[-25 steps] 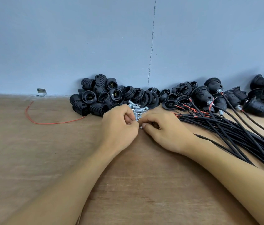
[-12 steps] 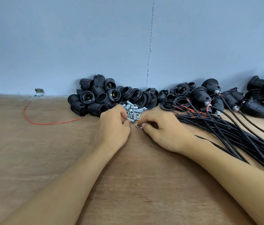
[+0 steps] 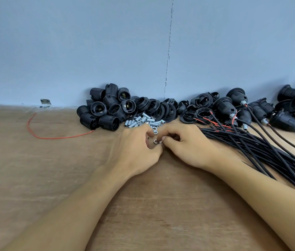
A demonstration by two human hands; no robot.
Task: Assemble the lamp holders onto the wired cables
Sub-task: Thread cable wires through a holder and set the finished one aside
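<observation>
My left hand (image 3: 135, 151) and my right hand (image 3: 188, 145) meet fingertip to fingertip on the wooden table (image 3: 34, 169). Between them they pinch small silver metal nuts (image 3: 157, 141); which hand holds which piece I cannot tell. Just behind lies a heap of silver threaded tubes and nuts (image 3: 143, 121). A pile of black lamp holder bodies (image 3: 105, 109) sits behind left, black ring caps (image 3: 159, 107) in the middle. A bundle of black cables (image 3: 262, 151) with red wire ends runs under my right forearm.
Holders fitted on cables (image 3: 237, 107) lie at the back right against the blue wall. A loose red wire (image 3: 52, 137) curves on the table at the left. A small metal bracket (image 3: 45, 102) sits at the wall's foot.
Both hands drew slightly back toward me from the silver heap, fingertips still together on the small nuts. My left hand's fingers curled tighter around them.
</observation>
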